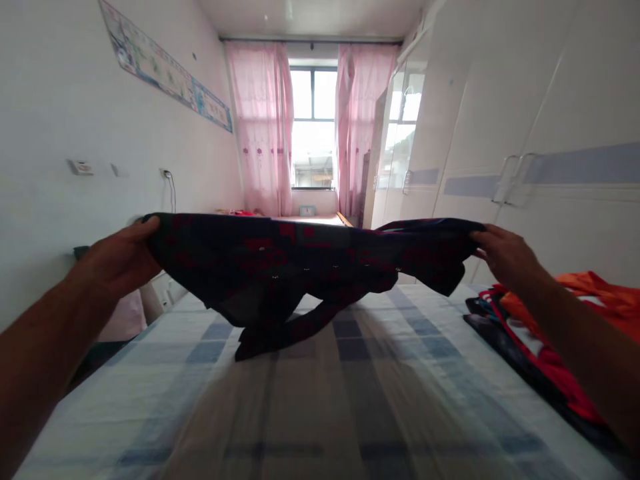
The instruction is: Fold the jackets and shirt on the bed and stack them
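Observation:
A dark shirt [280, 267] with a red pattern and a row of small buttons is stretched sideways in the air above the bed. Its left end is pinched by my left hand [127, 257], thumb on top. At the other end, my right hand [505, 250] grips the cloth between thumb and fingers. The shirt's upper edge is pulled fairly straight, while a sleeve-like strip hangs down toward the sheet. Beneath it spreads the bed [310, 407] with a blue and white checked sheet.
Clothes [555, 353] in orange, red and black are piled at the bed's right side. White wardrobes [500, 120] line the right wall. Pink curtains [260, 120] hang beside the window [313, 127] at the far end. Something pink [125, 317] lies beyond the bed's left edge.

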Tool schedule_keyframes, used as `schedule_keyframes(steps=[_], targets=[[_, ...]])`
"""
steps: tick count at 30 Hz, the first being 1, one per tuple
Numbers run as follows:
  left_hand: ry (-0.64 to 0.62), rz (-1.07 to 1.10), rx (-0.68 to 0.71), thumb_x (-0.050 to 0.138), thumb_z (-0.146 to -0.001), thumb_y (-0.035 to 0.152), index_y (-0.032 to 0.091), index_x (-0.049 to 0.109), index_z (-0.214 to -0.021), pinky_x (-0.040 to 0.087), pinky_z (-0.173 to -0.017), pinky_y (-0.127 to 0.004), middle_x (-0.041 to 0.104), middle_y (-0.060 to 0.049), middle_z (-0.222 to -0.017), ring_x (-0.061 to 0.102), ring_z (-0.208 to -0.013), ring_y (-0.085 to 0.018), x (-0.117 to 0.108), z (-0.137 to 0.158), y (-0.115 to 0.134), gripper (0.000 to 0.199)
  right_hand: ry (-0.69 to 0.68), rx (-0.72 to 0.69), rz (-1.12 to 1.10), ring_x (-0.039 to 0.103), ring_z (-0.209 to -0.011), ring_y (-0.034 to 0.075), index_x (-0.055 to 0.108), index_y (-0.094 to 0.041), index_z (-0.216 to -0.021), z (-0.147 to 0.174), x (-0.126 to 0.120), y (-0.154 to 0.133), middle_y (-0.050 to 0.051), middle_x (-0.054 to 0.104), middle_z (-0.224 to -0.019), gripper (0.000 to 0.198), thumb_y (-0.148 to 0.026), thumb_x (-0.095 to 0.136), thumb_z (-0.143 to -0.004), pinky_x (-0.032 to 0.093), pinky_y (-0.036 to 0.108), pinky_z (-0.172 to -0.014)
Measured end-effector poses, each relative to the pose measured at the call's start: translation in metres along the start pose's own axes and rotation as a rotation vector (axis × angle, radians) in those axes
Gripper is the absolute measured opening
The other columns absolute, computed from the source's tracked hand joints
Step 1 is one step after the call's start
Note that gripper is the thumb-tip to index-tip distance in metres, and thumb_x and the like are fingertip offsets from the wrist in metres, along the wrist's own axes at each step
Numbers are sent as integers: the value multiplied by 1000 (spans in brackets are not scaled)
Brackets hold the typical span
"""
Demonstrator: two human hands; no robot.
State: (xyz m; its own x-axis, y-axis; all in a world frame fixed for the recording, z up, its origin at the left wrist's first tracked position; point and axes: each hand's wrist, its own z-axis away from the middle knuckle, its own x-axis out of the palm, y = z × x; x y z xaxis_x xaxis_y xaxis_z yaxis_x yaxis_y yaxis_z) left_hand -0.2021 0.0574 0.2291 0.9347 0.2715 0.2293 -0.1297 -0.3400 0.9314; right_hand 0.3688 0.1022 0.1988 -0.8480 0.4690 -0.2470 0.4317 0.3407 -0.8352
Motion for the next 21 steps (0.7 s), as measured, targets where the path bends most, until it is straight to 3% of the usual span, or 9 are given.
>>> schedule_keyframes(steps=[5,8,10,13,15,17,19,21], targets=[[56,-150,-405,51,-85,11,13,64,-96,55,-64,-21,70,0,-78,64,-69,-11,-62,89,-84,17,-401,244,274,63,-96,29,65,-23,-85,109,-45,79,6,71,-94,25,-41,61,-68,49,36,-86],[-41,-193,-675,70,-73,18,15,65,-98,57,-67,-25,72,-2,-85,67,-72,-16,-88,139,-123,26,-692,303,343,63,-98,33,70,-23,-84,152,-57,111,7,72,-96,33,-49,60,-66,48,41,-91],[-92,-215,-748,78,-65,29,17,66,-103,56,-72,-25,74,-3,-88,69,-77,-17,-95,159,-137,41,-743,285,398,61,-106,34,72,-23,-91,164,-54,121,6,71,-105,40,-53,56,-68,45,43,-96],[-90,-364,-726,77,-63,47,17,67,-103,54,-68,-20,75,-2,-83,69,-76,-16,-93,168,-142,51,-710,263,532,60,-109,32,72,-23,-95,162,-32,117,6,70,-109,49,-59,47,-75,44,41,-95],[-76,-468,-648,76,-61,54,16,69,-99,52,-63,-17,75,-2,-79,67,-73,-15,-86,167,-139,55,-715,233,639,63,-99,30,72,-22,-88,159,-12,106,7,72,-98,49,-60,46,-76,47,39,-88],[-84,-488,-531,75,-61,55,16,69,-98,51,-69,-17,75,-1,-82,67,-76,-15,-80,164,-135,54,-681,172,697,65,-87,29,70,-20,-82,160,3,92,8,72,-86,43,-57,49,-74,48,38,-81],[-90,-444,-419,73,-65,53,19,69,-99,50,-80,-20,75,0,-89,67,-83,-16,-79,164,-129,49,-618,113,613,64,-84,27,67,-20,-86,163,6,78,7,70,-85,38,-53,50,-75,48,37,-80],[-100,-405,-364,73,-66,51,22,70,-99,49,-90,-24,75,1,-93,67,-87,-17,-86,167,-122,44,-543,104,440,63,-90,25,64,-22,-95,169,-9,67,5,69,-92,37,-51,49,-78,48,36,-84]])
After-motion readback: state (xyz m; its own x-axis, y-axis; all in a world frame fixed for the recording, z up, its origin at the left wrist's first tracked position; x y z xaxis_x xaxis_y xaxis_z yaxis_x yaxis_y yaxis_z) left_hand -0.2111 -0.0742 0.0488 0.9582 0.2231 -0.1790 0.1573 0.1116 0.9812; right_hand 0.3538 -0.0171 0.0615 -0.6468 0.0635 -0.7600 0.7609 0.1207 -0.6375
